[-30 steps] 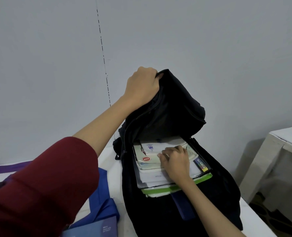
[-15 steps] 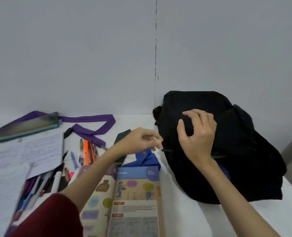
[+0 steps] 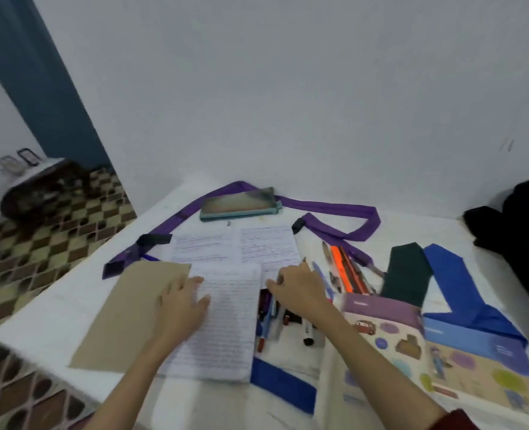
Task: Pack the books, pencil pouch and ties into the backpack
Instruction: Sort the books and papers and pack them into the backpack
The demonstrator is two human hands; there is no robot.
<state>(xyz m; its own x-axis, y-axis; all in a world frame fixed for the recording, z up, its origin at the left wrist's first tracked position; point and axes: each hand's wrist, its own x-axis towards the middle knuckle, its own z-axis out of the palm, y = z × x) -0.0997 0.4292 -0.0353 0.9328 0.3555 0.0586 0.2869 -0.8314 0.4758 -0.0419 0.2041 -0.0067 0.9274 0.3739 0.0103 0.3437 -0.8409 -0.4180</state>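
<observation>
An open lined notebook [image 3: 226,324] with a brown cover lies at the table's front left. My left hand [image 3: 182,302] rests flat on its page, fingers spread. My right hand [image 3: 300,287] sits at the notebook's right edge, fingers loosely curled, thumb touching the page edge. Behind it lies a second open notebook [image 3: 235,243]. A pencil pouch [image 3: 238,206] and a purple tie [image 3: 334,209] lie at the back. A green tie [image 3: 407,274] and a blue tie [image 3: 455,283] lie to the right. The black backpack [image 3: 523,225] is at the far right edge.
Loose pens [image 3: 346,274] and markers [image 3: 272,315] lie between the notebooks and an open picture textbook [image 3: 412,352]. The white table [image 3: 46,330] ends on the left above a checkered floor [image 3: 24,259]. A grey wall stands close behind.
Both hands left the backpack and moved left onto the open notebook. The view swung left, so the backpack now shows only at the right edge.
</observation>
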